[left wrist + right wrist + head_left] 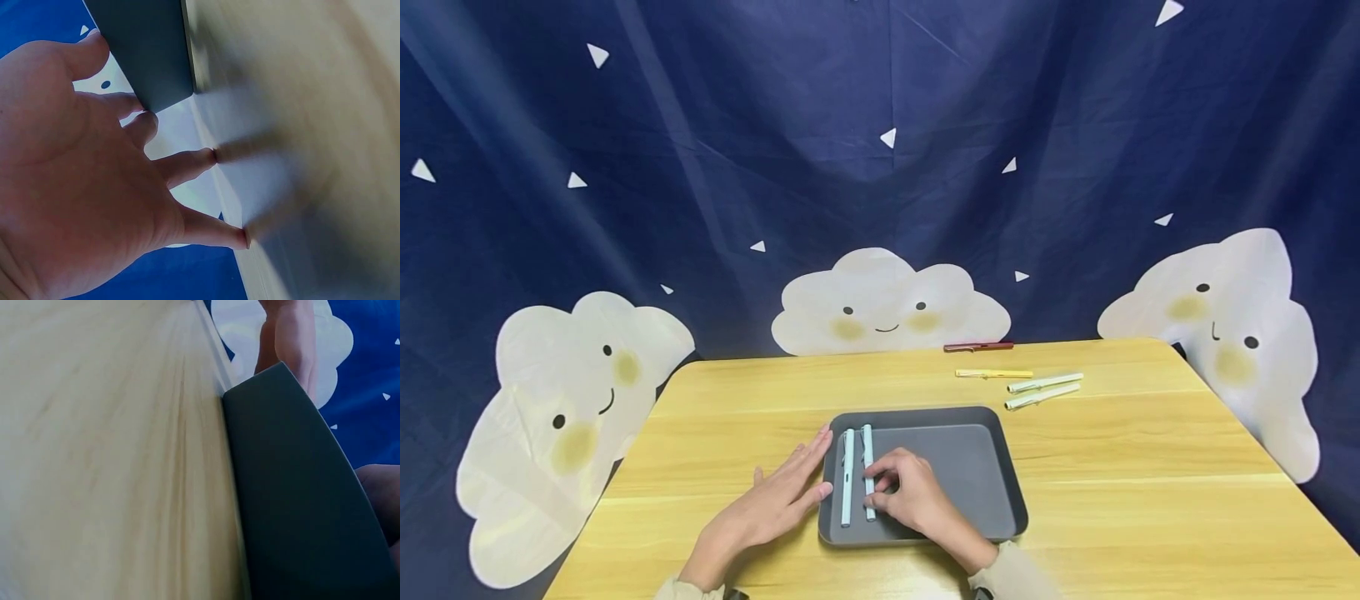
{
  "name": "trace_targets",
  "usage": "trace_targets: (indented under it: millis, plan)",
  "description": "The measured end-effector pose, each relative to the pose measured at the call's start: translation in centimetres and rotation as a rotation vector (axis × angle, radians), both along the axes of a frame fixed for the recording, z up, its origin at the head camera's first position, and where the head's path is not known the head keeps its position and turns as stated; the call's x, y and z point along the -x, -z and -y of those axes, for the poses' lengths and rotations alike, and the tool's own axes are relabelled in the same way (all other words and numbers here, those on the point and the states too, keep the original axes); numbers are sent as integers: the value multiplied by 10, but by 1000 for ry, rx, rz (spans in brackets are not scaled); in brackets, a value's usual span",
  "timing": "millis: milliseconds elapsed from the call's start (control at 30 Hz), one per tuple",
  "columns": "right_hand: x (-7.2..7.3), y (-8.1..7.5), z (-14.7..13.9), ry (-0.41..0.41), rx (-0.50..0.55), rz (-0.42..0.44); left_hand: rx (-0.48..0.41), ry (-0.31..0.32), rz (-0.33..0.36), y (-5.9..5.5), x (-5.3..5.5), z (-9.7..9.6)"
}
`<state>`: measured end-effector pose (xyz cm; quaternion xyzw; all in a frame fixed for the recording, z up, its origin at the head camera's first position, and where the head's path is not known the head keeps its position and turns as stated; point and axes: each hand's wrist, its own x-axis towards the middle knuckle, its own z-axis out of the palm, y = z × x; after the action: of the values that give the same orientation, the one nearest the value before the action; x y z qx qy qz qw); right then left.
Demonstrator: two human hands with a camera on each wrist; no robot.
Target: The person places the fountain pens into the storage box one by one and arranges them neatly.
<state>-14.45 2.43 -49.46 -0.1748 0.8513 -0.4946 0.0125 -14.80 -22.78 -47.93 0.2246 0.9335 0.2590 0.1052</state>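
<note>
A dark grey tray [962, 475] lies on the table with two light blue pens in it, side by side near its left wall. The left pen [847, 477] lies untouched, its clip toward the far end. Around the middle of the right pen [868, 446], my right hand [916, 492] pinches with thumb and fingertips. My left hand [775, 498] rests with straight fingers against the tray's left side, thumb at the rim. In the left wrist view, that hand [94, 169] spreads its fingers beside the tray's outer wall [147, 50]. The right wrist view mostly shows the tray's front wall [294, 487].
Beyond the tray at the back right lie a dark red pen [978, 346], a yellow pen [994, 374] and two pale green pens, one [1045, 382] just behind the other [1042, 396]. A dark blue curtain [820, 167] with clouds hangs behind the wooden table [737, 408].
</note>
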Motion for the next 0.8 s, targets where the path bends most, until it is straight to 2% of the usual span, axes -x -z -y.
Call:
trace_targets:
  millis: [500, 800]
  plan:
    - [6, 2, -8, -17, 153, 60, 4, -2, 0, 1, -1, 1]
    - [7, -10, -27, -108, 313, 115, -1, -5, -16, 1, -2, 1]
